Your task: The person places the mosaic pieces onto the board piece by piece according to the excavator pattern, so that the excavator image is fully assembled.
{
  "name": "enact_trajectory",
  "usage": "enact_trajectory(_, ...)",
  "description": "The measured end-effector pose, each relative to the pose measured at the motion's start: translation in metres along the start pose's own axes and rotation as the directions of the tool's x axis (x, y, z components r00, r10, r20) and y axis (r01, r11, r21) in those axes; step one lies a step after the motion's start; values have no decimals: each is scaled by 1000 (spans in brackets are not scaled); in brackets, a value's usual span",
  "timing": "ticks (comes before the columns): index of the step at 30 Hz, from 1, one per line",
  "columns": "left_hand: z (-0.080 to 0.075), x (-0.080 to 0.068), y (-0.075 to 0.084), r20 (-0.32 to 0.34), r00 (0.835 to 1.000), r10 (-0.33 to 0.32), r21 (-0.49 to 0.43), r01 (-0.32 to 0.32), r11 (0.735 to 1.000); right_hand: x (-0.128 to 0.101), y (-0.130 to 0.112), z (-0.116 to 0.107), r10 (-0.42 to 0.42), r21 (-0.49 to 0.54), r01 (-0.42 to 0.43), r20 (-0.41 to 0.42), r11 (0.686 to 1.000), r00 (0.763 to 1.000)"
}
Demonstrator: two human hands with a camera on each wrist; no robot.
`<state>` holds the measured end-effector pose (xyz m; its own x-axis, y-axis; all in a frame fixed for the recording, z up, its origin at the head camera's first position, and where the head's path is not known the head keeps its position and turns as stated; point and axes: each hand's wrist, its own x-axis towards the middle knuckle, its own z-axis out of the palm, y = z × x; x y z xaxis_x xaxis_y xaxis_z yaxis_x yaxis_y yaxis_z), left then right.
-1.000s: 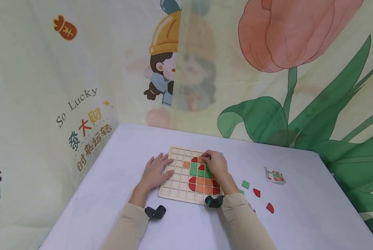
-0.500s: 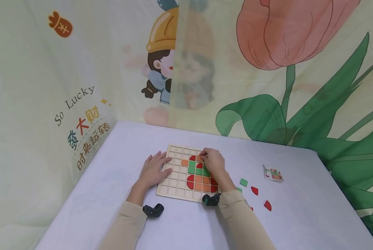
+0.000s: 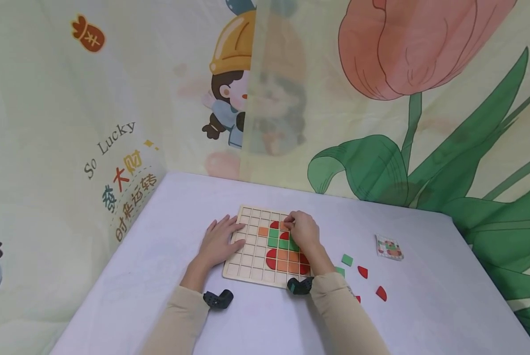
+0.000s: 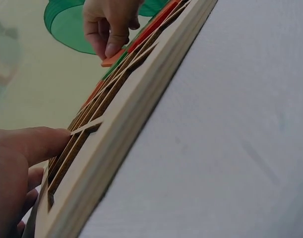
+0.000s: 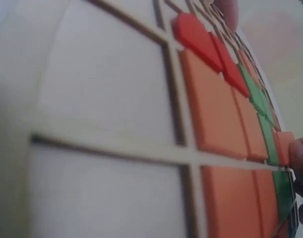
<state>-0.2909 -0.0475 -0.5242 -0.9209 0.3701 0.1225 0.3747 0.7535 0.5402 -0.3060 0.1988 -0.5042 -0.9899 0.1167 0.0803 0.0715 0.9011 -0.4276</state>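
A wooden grid board [image 3: 247,260] lies on the white table, partly filled with orange, green and red tiles. My right hand [image 3: 301,230] is over the board's upper right part and pinches a small orange square tile [image 4: 113,60] at its edge, tilted just above the grid. The same orange tile [image 5: 284,147] shows by my fingertip in the right wrist view. My left hand [image 3: 220,240] rests flat on the board's left edge, fingers straight, with a fingertip [image 4: 39,142] against the frame.
Loose tiles lie right of the board: a green square [image 3: 346,259] and red quarter-round pieces [image 3: 363,271] [image 3: 381,293]. A small pattern card [image 3: 389,247] sits further right. Printed fabric walls close in behind and at the left.
The hands have barely moved. My right hand stays on the orange tile at the board's upper right and my left hand stays on the left edge.
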Motion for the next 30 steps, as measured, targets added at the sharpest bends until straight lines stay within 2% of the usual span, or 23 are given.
enact_trajectory(8, 4, 3, 5, 7, 1000, 17, -1, -17, 1000, -3, 2, -10, 4, -88, -1, 40, 996, 999)
enact_trajectory(13, 7, 2, 8, 29, 1000, 9, -3, -9, 1000, -7, 6, -14, 18, -104, -14, 41, 994, 999)
enact_trajectory(17, 8, 1, 10, 30, 1000, 7, -14, -7, 1000, -16, 18, -22, 55, -75, -53, 26, 996, 998)
enact_trajectory(21, 7, -1, 8, 17, 1000, 7, -12, -7, 1000, -36, 50, -47, 94, -34, -93, 41, 995, 995)
enact_trajectory(26, 4, -2, 4, 7, 1000, 18, 1, -18, 1000, -74, 109, -86, 141, -43, -138, 71, 990, 988)
enact_trajectory(30, 1, -1, 1, -9, 1000, 25, -2, -25, 1000, -104, 143, -103, 209, -54, -204, 106, 977, 972)
